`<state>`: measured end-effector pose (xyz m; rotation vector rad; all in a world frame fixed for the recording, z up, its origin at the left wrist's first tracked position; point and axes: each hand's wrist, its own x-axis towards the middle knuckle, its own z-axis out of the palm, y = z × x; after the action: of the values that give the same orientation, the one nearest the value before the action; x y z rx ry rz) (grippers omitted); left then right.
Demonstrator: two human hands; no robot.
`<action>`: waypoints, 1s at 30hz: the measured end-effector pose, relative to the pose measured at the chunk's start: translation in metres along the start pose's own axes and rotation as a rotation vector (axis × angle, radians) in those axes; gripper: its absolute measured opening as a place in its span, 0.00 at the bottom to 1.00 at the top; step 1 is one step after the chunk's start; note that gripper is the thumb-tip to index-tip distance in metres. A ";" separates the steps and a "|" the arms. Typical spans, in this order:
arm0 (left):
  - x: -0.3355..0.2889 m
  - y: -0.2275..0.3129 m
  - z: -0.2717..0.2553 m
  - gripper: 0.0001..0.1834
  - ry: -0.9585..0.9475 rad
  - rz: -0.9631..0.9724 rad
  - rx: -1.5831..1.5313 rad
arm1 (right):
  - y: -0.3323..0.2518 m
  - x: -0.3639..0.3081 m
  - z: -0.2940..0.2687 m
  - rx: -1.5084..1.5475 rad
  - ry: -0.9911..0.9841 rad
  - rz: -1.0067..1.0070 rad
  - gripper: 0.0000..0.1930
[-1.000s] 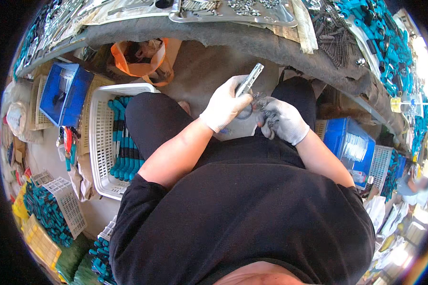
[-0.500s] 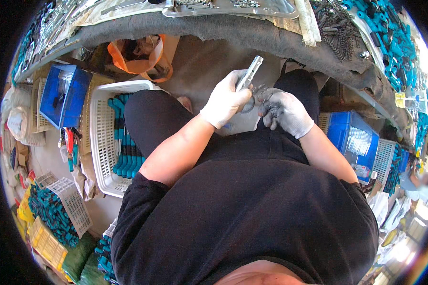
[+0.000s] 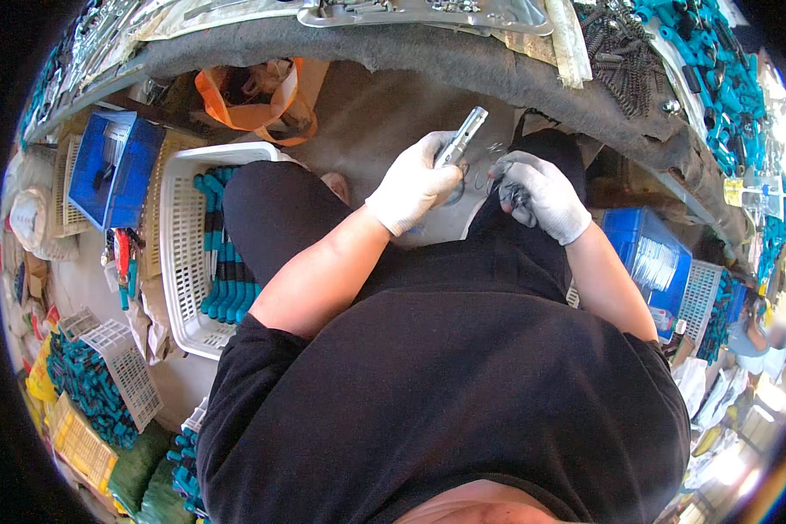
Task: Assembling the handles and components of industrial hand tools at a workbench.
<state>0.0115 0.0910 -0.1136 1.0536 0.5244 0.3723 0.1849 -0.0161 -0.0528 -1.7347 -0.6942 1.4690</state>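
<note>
Left hand point(image 3: 410, 187) wrapped round a silver tube point(image 3: 463, 135) slanting away and rightward, I see it lying up-left of the curled right hand point(image 3: 546, 196), whose contents I cannot tell.

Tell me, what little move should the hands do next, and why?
Maybe bring the right hand closer to the slotted metal tube. The left hand grips it with one end sticking out, and the right hand is curled nearby, not touching it. I can't tell what, if anything, the right hand holds.
</note>
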 end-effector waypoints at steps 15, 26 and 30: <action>-0.006 0.013 0.003 0.31 -0.183 -0.120 -0.334 | 0.017 0.013 -0.016 0.061 -0.139 0.076 0.15; 0.003 -0.001 -0.008 0.26 -0.093 -0.080 -0.449 | -0.008 -0.007 -0.023 0.275 -0.194 -0.067 0.19; 0.005 -0.003 -0.009 0.26 -0.046 -0.060 -0.481 | 0.001 -0.005 -0.032 0.405 -0.327 -0.176 0.17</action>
<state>0.0102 0.0985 -0.1211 0.5800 0.3966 0.3958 0.2150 -0.0263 -0.0486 -1.1150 -0.6412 1.6510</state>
